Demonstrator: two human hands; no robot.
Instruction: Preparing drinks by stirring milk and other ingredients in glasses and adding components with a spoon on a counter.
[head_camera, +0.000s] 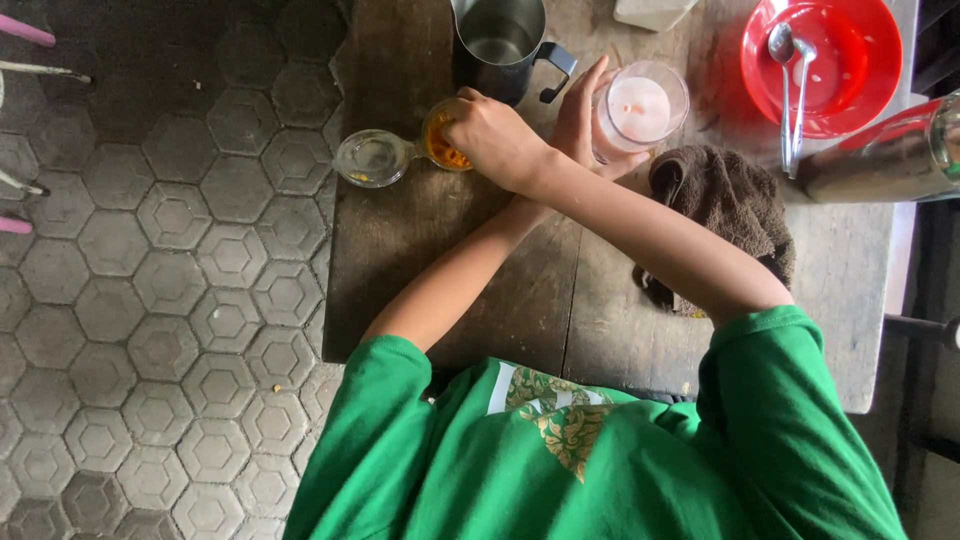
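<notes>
Your right hand (492, 135), crossed over to the table's (450, 250) left edge, clamps down on an orange-filled squeezer (438, 140) and hides most of it, while your left hand (580, 120) wraps the pink drink glass (640, 108), fingers partly hidden, before the half-cut-off red bowl (860, 60).

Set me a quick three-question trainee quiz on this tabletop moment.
1. True or false: the person's arms cross over the table.
2. Which hand grips the glass of pink drink? A left, B right.
3. Fill in: the two spoons lie in the red ____.
Key: 1 true. 2 A: the left hand; the right hand grips the jar. 3 bowl.
</notes>
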